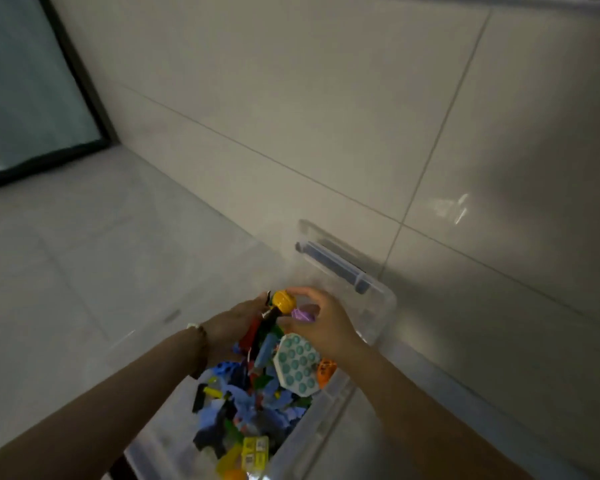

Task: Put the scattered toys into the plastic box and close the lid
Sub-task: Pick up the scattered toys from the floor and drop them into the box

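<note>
R hand (321, 325) centre frame, over far half of plastic box (330, 407). Fingers curled round a purple toy (303, 314) and clamped on it; index tip touches a yellow ball toy (284, 300). L hand (234, 323) sits just left of it, back of hand to camera, fingertips up against the same yellow ball. A black stem runs down from the ball between the 2 hands. Whether L fingers grip the stem or only lie against it: cannot tell, hidden by the hand + blur. Beaded band (201, 346) on L wrist.

Box: clear, runs from bottom centre of frame up to centre-right, top open. Grey-blue latch (336, 268) on far end wall, above the hands. Inside: toys (257, 407) in a heap, mostly blue, black, green bits. White octagonal pop toy (297, 363) w/ teal bubbles lies tilted on the heap, just below R hand, near right wall. Orange toy (327, 370) touches its right edge. Yellow block (255, 452) in box at bottom of frame.

Surroundings: pale tiled floor (84, 271) at left; dark-framed glass panel (32, 81) upper left of frame.
</note>
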`<state>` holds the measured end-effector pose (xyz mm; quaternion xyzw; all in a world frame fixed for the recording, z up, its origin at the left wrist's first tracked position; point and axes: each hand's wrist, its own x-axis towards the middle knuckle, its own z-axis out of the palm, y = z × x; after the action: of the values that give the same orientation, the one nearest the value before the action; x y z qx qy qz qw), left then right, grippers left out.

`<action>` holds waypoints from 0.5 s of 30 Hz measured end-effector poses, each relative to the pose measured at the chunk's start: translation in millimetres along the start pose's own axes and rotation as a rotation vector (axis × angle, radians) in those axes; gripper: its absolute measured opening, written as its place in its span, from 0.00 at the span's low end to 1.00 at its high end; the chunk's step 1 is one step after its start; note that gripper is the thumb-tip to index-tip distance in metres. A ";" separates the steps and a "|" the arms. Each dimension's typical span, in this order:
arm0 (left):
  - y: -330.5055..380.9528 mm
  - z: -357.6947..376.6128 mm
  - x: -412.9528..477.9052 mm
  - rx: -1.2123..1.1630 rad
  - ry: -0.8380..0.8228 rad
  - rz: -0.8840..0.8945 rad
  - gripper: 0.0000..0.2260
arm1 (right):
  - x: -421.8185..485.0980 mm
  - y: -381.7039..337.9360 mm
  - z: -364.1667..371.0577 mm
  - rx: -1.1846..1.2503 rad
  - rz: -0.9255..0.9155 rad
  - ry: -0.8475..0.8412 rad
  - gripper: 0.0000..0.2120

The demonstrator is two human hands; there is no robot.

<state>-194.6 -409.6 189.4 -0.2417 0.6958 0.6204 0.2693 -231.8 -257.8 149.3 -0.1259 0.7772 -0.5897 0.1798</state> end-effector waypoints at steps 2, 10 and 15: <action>-14.2 -10.5 10.6 0.106 0.096 0.003 0.27 | -4.5 9.2 -3.7 -0.052 0.005 0.041 0.20; 4.0 43.2 14.8 0.093 -0.029 0.287 0.17 | -61.3 34.8 -101.8 0.023 0.069 0.331 0.17; 7.3 123.5 3.8 0.074 -0.271 0.311 0.16 | -139.2 70.0 -155.4 0.051 0.211 0.458 0.16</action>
<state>-193.0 -286.0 181.8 -0.0357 0.7042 0.6556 0.2703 -171.4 -46.6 137.5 0.0975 0.7913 -0.6004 0.0624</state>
